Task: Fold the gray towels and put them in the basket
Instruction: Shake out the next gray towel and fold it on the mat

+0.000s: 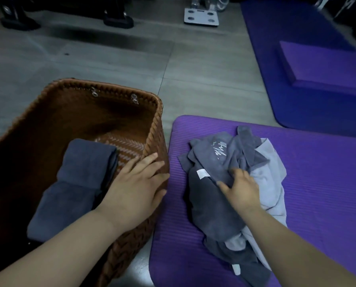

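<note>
Treat this step as drawing 1 towel out of the heap of gray towels (pixel 216 150), crumpled on the purple mat (pixel 322 183) at 4 o'clock; note 2 folded towels (pixel 84 162) already in the basket (pixel 73 112) at 8 o'clock, lying along its near-left side. Use the right hand (pixel 243 189), fingers curled into and seemingly gripping the dark gray towel (pixel 206 206) at the heap's middle, to lift only that 1 layer; shake gently to let the light gray towel (pixel 270 183) on the heap's 3 o'clock side drop free instead of tangling. Find 2 corners before folding; spread flat on the mat, bring edge to edge, smooth out creases. Use the left hand (pixel 135 189), lying flat with fingers straight and slightly spread over the basket's 3 o'clock rim, to steady the basket; then bring across for the 2nd corner. Match the fold to the folded pair; aim for the bare woven floor at the basket's 1 o'clock end.
</note>
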